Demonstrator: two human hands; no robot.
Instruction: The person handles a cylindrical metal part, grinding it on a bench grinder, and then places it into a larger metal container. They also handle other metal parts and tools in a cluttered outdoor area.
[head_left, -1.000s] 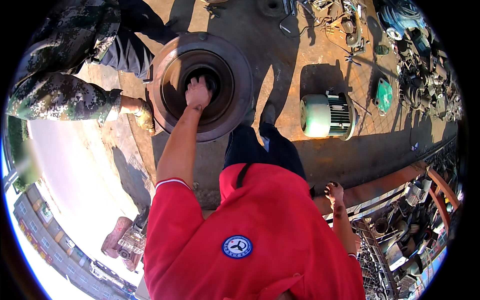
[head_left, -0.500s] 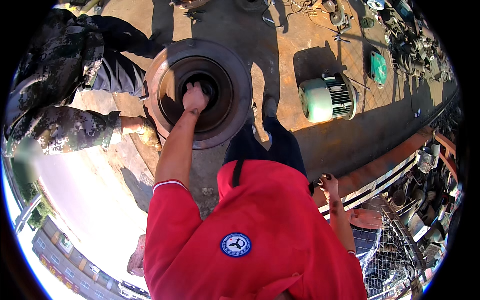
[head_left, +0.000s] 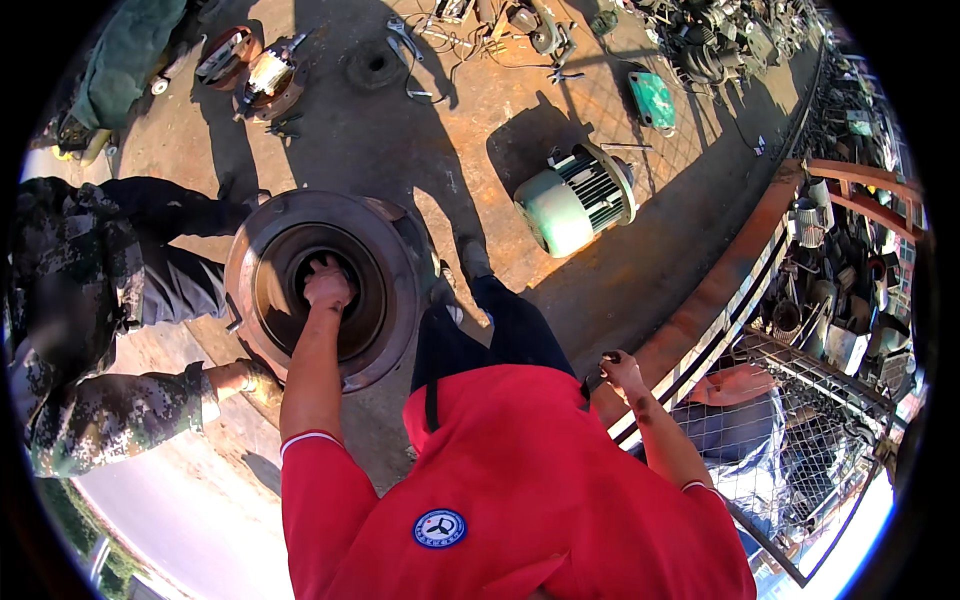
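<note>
A large round rusty metal casting (head_left: 396,330) with stepped rings and a dark central bore stands at left. My left hand (head_left: 328,285) reaches into that bore, its fingers apart; the fingertips are partly lost in shadow, and no held object shows. Out to the right, beside the rusty beam, is my right hand (head_left: 622,370). Its fingers are curled, with dark smudges on them, and whatever they hold is unclear. A co-worker's gloved hand (head_left: 262,388) touches the casting's near left rim, and their other hand is by its far left edge.
The co-worker's camouflage sleeve (head_left: 130,415) is at left. A green finned motor (head_left: 570,205) lies ahead right, near a green metal cover (head_left: 652,100). Tools, cables and motor parts lie farther off. A rusty beam (head_left: 700,310) and wire mesh basket (head_left: 800,440) border the right.
The view has shifted, so the casting and motor sit lower and farther left. My left hand stays in the bore, its fingers now more spread. My right hand keeps its curled pose.
</note>
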